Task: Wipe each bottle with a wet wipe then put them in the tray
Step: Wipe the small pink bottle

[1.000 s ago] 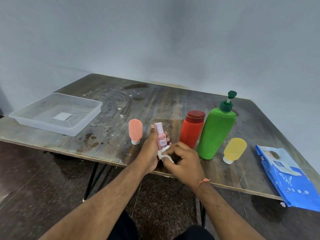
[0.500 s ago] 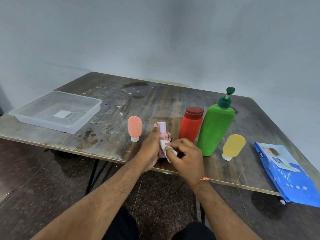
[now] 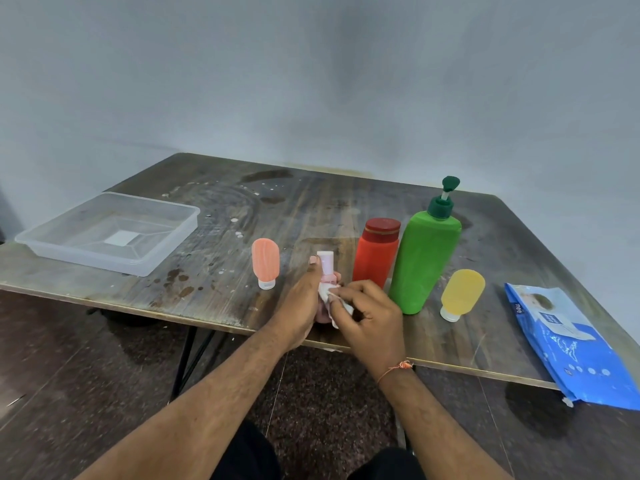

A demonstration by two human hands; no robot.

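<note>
My left hand (image 3: 300, 306) grips a small pink bottle (image 3: 326, 268) upright near the table's front edge, thumb along its side. My right hand (image 3: 370, 318) pinches a white wet wipe (image 3: 327, 292) against the bottle's front; the bottle's lower part is hidden. To the left stands an orange squeeze bottle (image 3: 265, 262) on its cap. On the right stand a red bottle (image 3: 376, 256), a tall green pump bottle (image 3: 425, 258) and a yellow squeeze bottle (image 3: 461, 294). A clear plastic tray (image 3: 173, 244) with nothing in it sits at the table's left.
A blue pack of wet wipes (image 3: 568, 348) lies at the table's right front corner, hanging over the edge. The dark wooden table (image 3: 311, 202) has stains and white specks. A grey wall stands behind it, dark floor below.
My right hand has slid the wipe up along the pink bottle, from its base to its middle. The view has shifted slightly; the other bottles and the tray stay put.
</note>
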